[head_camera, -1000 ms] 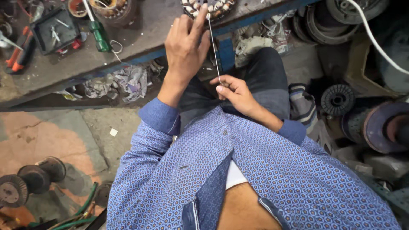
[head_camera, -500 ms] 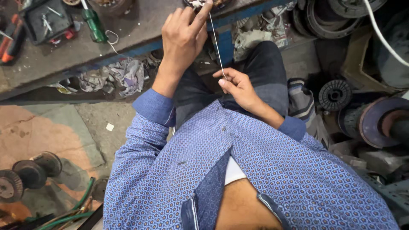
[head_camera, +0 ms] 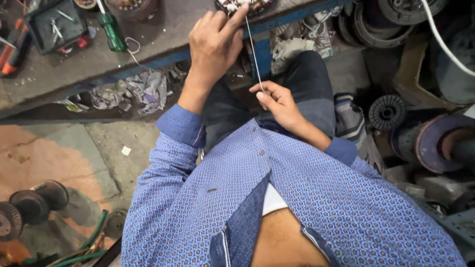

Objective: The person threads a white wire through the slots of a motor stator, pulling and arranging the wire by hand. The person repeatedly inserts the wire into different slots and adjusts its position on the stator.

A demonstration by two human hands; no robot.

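Observation:
My left hand [head_camera: 213,45] reaches up to a round wound motor part [head_camera: 242,6] at the top edge of the workbench, its forefinger pressed against it. A thin pale strip or cord [head_camera: 254,52] runs taut from that part down to my right hand [head_camera: 275,101], which pinches its lower end above my lap. Most of the wound part is cut off by the frame's top edge.
The workbench [head_camera: 163,34] holds a green-handled screwdriver [head_camera: 113,30], a dark tray of small parts [head_camera: 54,24] and orange-handled tools [head_camera: 10,57]. Crumpled rags [head_camera: 133,89] lie below it. Metal rotors and pulleys [head_camera: 435,141] crowd the right; dark wheels [head_camera: 29,205] sit on the floor left.
The view has shifted down and left slightly. My right hand has drawn the strip a little lower and further right; my left hand stays at the wound part.

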